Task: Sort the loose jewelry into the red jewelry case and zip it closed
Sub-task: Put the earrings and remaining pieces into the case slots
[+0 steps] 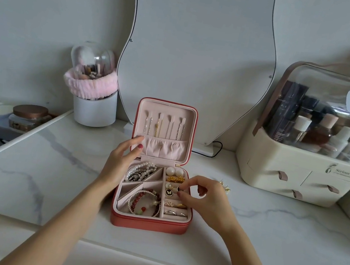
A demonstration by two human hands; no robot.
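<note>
The red jewelry case [150,221] sits open at the centre of the marble table [267,242], lid [164,130] upright with 4 hanging chains. 2 pearl studs [174,171] fill its 1 o'clock slot; 2 bracelets [145,202] lie at 6 o'clock. The right hand [206,198] pinches a small earring [177,188] over the right slots. The left hand [121,158], fingers relaxed, touches the lid's left edge. 1 gold piece [225,185] lies loose at 3 o'clock.
</note>
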